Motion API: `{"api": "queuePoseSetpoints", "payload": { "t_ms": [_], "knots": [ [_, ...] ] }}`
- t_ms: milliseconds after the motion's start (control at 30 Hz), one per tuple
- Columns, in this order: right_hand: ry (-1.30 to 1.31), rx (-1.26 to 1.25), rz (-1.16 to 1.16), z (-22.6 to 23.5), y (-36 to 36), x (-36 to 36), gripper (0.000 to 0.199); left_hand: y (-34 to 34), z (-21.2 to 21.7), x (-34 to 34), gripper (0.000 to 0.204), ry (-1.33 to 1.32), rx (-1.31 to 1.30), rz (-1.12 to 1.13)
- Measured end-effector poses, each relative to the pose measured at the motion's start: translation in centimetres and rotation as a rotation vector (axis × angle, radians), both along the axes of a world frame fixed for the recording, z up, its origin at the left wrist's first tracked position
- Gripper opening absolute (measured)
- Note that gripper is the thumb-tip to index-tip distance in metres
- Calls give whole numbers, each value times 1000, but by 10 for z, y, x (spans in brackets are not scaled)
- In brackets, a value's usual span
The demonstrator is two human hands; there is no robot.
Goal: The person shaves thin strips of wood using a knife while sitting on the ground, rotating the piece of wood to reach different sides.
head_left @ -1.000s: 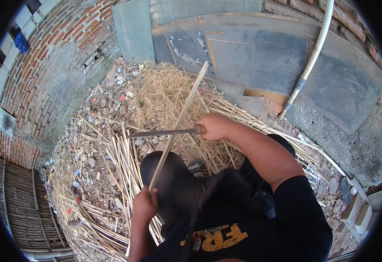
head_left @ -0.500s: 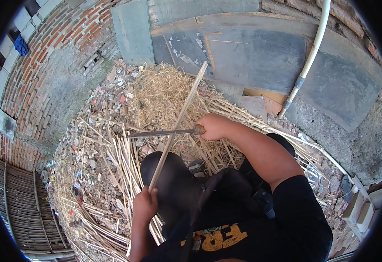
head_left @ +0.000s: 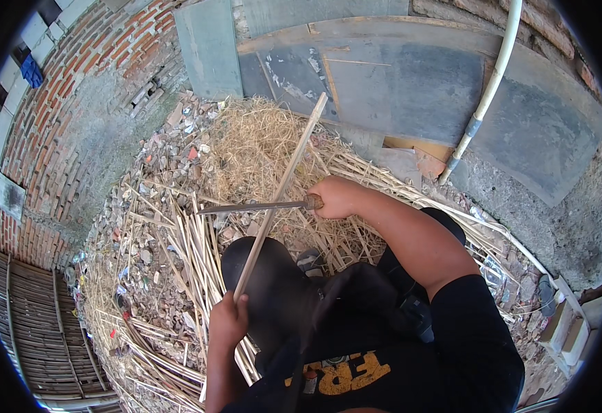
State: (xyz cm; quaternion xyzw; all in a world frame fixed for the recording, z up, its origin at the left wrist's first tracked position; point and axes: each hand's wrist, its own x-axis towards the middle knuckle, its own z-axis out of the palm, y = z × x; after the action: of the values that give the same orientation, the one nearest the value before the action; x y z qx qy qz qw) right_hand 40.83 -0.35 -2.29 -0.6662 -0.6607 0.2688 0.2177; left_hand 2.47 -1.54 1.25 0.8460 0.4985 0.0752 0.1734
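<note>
A long pale strip, which looks like split bamboo, slants up and away in front of me. Its near end is gripped by my left hand, fingers wrapped round it beside my knee. My right hand is closed on the handle of a long-bladed knife. The blade points left and crosses the strip around its middle, seeming to touch it. Left of my knee lies a bundle of similar strips, and pale shavings are heaped beyond the knife.
Rubble and litter cover the ground on the left. More long strips lie to the right. Grey panels lean on the far wall beside a white pipe. A brick wall and a slatted bamboo panel stand at left.
The knife and my right hand have shifted very slightly up and away, the blade still across the strip. My left hand keeps its hold almost unmoved.
</note>
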Motion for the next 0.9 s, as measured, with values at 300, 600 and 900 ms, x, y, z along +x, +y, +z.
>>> {"api": "queuePoseSetpoints", "payload": {
  "t_ms": [300, 600, 900],
  "knots": [
    [33, -12, 3, -4, 2, 1, 14, 1, 1, 0, 30, -15, -3, -11],
    [17, -3, -11, -4, 1, 1, 13, 1, -2, -2, 30, -7, 10, -11],
    [-45, 23, -14, 6, -1, -1, 13, 0, 0, -1, 31, -12, -20, 12]
  ]
}}
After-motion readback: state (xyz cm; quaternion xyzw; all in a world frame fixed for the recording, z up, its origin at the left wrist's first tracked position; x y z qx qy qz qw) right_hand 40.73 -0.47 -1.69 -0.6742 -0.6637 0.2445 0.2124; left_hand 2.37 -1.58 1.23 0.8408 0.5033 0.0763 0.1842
